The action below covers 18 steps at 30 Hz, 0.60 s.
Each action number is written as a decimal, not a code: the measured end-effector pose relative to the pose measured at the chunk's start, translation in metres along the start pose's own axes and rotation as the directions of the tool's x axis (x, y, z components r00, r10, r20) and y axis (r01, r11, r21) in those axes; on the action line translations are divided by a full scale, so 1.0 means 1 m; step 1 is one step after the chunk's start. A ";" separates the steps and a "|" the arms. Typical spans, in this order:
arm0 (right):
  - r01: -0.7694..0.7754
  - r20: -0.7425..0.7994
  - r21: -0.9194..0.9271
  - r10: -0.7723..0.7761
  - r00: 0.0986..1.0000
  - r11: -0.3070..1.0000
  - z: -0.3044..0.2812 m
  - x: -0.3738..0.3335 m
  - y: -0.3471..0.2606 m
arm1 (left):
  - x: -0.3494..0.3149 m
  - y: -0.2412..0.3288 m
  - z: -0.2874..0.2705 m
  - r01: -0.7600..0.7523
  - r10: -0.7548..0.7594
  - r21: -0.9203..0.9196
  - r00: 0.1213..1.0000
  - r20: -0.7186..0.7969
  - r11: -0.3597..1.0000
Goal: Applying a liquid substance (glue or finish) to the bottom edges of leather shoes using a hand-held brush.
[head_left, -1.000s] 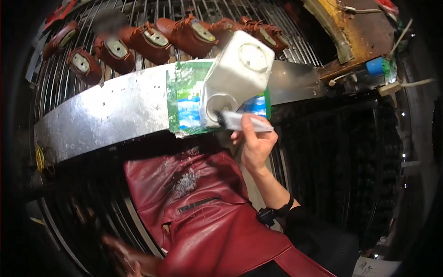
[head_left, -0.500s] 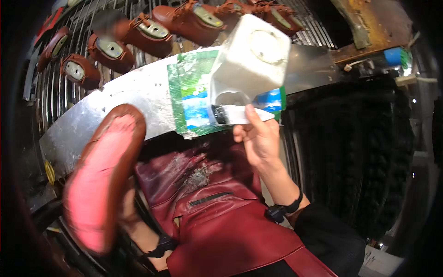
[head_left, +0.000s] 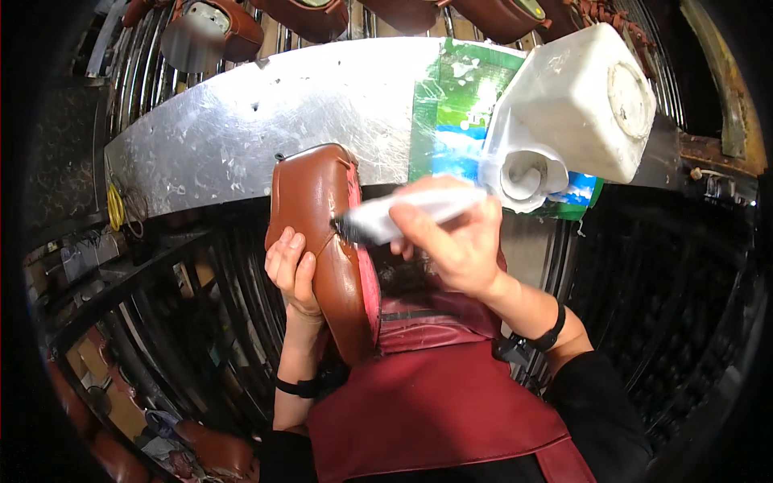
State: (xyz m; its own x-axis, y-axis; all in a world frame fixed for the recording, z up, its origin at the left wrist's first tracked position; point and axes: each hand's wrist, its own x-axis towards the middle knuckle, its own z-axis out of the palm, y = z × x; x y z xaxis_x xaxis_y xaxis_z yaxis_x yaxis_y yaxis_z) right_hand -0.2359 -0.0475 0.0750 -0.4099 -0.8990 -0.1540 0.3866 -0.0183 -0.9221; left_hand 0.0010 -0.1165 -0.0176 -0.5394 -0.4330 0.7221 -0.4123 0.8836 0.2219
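My left hand [head_left: 291,274] is closed on a brown leather shoe [head_left: 312,189], its fingers on the leather side. The shoe is turned so that its pink sole [head_left: 369,278] faces right, along my apron. In my right hand [head_left: 465,251] is a white-handled brush [head_left: 378,219], somewhat blurred, with dark bristles at or very near the shoe's side by the sole edge. To the right of the brush, a white plastic jug [head_left: 555,101] lies tipped, its cut opening toward me and white residue inside.
The jug rests on a green and blue plastic sheet [head_left: 465,84] on a metal bench top [head_left: 322,97]. Several brown shoes [head_left: 310,18] stand on a barred rack beyond. A yellow coil [head_left: 115,208] hangs at the bench's left end. More brown shoes [head_left: 217,447] are at the lower left.
The shoe has moved right and turned from showing its pink sole to showing its leather side. My right hand has brought the brush from the jug leftward to the shoe. The view has shifted.
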 end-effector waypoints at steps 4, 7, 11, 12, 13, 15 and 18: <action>0.076 -0.093 -0.179 -0.093 0.991 0.981 0.001 0.064 0.010 | 0.007 0.001 -0.002 -0.002 0.002 -0.002 1.000 0.008 1.000; 0.011 -0.141 -0.052 -0.018 0.990 0.999 0.005 0.075 0.010 | 0.010 0.001 -0.002 0.006 -0.006 -0.021 1.000 0.003 1.000; -0.075 0.059 -0.074 0.079 0.995 0.994 -0.006 0.011 -0.010 | 0.012 0.002 0.000 0.049 -0.053 -0.074 0.997 -0.051 0.996; -0.023 0.132 -0.125 0.040 0.991 0.992 -0.010 -0.008 -0.016 | 0.014 0.002 0.001 0.042 -0.047 -0.072 0.996 -0.074 0.997; 0.035 0.208 -0.172 0.001 0.978 0.984 -0.013 -0.027 -0.019 | 0.014 0.003 0.001 0.057 -0.062 -0.084 0.996 -0.063 0.995; 0.371 0.380 -0.256 -0.260 0.888 0.893 -0.016 -0.052 -0.023 | 0.017 0.004 0.001 0.059 -0.063 -0.065 0.996 -0.065 0.996; 0.563 0.602 -0.204 -0.351 0.717 0.801 -0.010 -0.089 -0.032 | 0.023 0.006 0.000 0.057 -0.060 -0.055 0.996 -0.065 0.997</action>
State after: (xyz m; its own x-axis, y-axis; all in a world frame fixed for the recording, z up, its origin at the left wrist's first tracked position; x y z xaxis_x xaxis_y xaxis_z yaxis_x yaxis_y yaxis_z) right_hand -0.2206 0.0374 0.1148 0.0679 -0.9017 0.4271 -0.0894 -0.4318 -0.8975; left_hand -0.0138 -0.1213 0.0002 -0.4645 -0.4732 0.7486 -0.4014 0.8660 0.2983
